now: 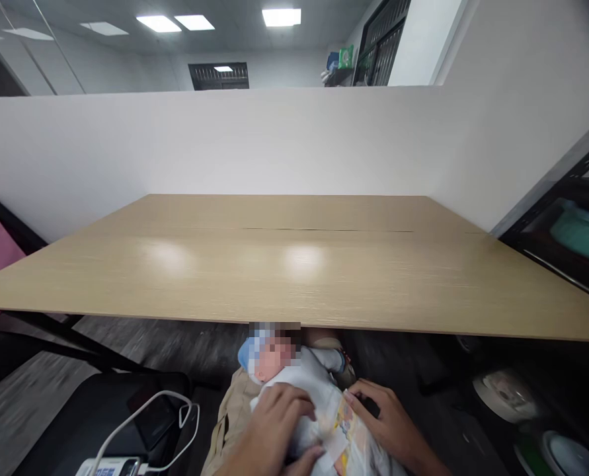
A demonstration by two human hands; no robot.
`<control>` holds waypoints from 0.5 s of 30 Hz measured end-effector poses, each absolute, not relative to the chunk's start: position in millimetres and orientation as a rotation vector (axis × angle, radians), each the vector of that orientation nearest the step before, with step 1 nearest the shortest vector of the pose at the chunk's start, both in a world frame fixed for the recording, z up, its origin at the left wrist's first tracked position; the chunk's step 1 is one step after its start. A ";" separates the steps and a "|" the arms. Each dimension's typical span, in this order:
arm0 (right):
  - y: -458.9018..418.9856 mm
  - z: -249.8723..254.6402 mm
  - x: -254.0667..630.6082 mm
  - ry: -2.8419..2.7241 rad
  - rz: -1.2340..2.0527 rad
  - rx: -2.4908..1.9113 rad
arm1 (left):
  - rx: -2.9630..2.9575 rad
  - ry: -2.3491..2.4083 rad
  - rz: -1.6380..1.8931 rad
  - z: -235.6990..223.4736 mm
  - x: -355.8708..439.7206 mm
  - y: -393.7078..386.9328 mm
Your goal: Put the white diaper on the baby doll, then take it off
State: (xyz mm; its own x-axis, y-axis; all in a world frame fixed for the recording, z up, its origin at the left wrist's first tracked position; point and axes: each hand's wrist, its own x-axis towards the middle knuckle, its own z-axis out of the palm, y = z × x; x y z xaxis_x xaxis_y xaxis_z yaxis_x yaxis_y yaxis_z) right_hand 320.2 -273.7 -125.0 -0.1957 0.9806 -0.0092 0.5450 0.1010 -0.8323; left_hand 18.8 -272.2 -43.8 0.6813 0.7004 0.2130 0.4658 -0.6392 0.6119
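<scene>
A small baby, or a lifelike baby doll (294, 383), lies on its back on a lap in beige trousers (225, 420); which of the two I cannot tell. It has a light blue head covering and a white top. A white diaper with a yellow and orange print (344, 423) is around its lower body. My left hand (287, 420) rests over the belly, fingers curved and thumb apart, near the diaper's front. With thumb and fingers together, my right hand (373, 410) pinches the diaper's upper edge on the other side.
Above the lap, a wooden table (294, 277) juts out. On the left, a black chair seat (140, 390) bears a dark phone (153, 420), a white cable (140, 416) and a power strip (110, 467). Bowls (572, 456) stand low on the right, below a dark rack (562, 218).
</scene>
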 end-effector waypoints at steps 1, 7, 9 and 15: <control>-272.7 -126.9 321.3 -1.798 0.979 -1.487 | 2.386 0.792 0.566 -46.0 33.0 -265.7; -252.0 -146.8 340.2 -1.735 1.096 -1.482 | 2.394 0.550 0.385 -62.9 68.4 -245.2; -242.9 -151.6 347.1 -1.713 1.013 -1.510 | 2.317 0.542 0.408 -63.9 65.6 -243.9; -248.3 -117.4 331.7 -1.933 0.873 -1.371 | 1.903 0.389 0.394 -61.3 40.9 -242.9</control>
State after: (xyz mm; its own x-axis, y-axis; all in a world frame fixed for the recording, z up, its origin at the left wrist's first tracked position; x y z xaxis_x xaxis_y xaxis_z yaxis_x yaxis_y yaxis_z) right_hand 331.7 -248.3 -117.4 -0.2811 0.9543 0.1012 0.5548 0.2477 -0.7942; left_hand 40.9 -242.9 -61.3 0.8906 0.4464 0.0875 0.0816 -0.3460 0.9347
